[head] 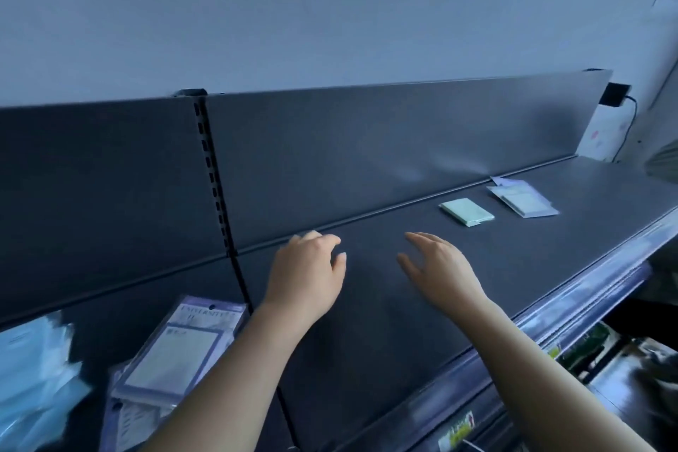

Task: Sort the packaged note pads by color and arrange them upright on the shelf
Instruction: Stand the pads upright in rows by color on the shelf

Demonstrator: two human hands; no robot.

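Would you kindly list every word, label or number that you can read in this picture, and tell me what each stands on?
"UNIVERSITY": header of the purple-edged packaged note pad at the left.
Smaller print beneath that header: too blurred to read.
Shelf-edge label: coloured print, too blurred to read.
Green pad and pale pack at the right: no legible text.
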